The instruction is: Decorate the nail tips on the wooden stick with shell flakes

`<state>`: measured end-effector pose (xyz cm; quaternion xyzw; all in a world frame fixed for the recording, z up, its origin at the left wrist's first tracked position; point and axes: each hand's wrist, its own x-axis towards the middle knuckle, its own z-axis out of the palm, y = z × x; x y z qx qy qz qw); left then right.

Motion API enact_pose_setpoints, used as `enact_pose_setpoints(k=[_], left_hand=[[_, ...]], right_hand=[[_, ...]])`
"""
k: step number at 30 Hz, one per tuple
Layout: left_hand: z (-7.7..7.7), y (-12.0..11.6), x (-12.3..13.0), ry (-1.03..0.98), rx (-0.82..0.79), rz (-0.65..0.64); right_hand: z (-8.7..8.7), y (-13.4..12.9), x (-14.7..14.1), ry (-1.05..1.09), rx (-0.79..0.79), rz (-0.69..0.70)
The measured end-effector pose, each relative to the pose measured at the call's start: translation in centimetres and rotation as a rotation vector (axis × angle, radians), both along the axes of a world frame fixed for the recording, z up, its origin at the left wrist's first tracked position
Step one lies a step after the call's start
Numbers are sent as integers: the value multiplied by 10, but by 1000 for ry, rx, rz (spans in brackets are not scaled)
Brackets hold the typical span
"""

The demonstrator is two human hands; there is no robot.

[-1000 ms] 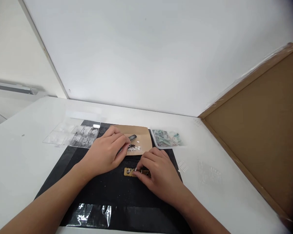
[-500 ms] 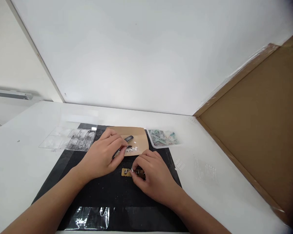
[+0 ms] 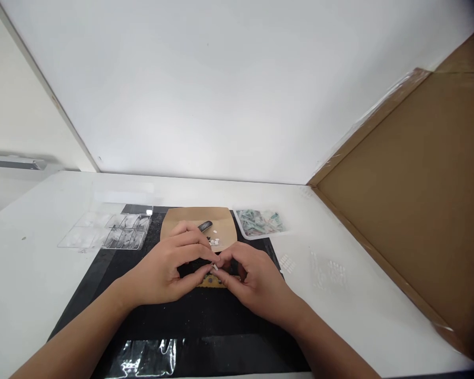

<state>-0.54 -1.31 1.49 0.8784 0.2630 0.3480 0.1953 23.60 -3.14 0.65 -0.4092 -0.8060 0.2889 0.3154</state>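
My left hand (image 3: pixel 174 266) and my right hand (image 3: pixel 253 276) meet fingertip to fingertip over the black mat (image 3: pixel 205 321). A small pale piece (image 3: pixel 215 267), too small to name surely, shows in the pinch of my right thumb and forefinger. My left thumb and forefinger are closed right against it; whether they grip it or another tiny thing is hidden. Just below the fingers lies a tan strip (image 3: pixel 211 282) with small round metal-looking spots, partly covered by my hands. Behind them, brown paper (image 3: pixel 197 213) carries small white pieces (image 3: pixel 215 242) and a dark, slim tool (image 3: pixel 205 226).
A clear divided box (image 3: pixel 126 231) with pale, nail-tip-like pieces stands at left. On the right is a white tub (image 3: pixel 260 223) of greenish slips. Clear sheets with white tabs (image 3: pixel 287 263) lie on the white table (image 3: pixel 324 326). A cardboard panel (image 3: pixel 411 200) rises at far right.
My left hand has moved from the brown paper towards me and right, to meet my right hand's fingertips. The pale piece has been lifted slightly from beside the tan strip.
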Motion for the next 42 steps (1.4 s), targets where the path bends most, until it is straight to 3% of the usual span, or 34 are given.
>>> enact_pose_setpoints(k=[13,21,27,35,42], left_hand=[[4,1,4,-43,5,-56],[4,1,4,-54,-15,-94],[6,0,3,-39,-19,-26],[3,-2,5,-68,-8,115],[0,-6,5,-101,-88,152]], right_hand=[[12,2,6,85,-266,95],[13,3,8,63,-285,152],[15,3,8,127,-343,171],[3,6,5,227,-284,78],[0,3,4,255,-251,60]])
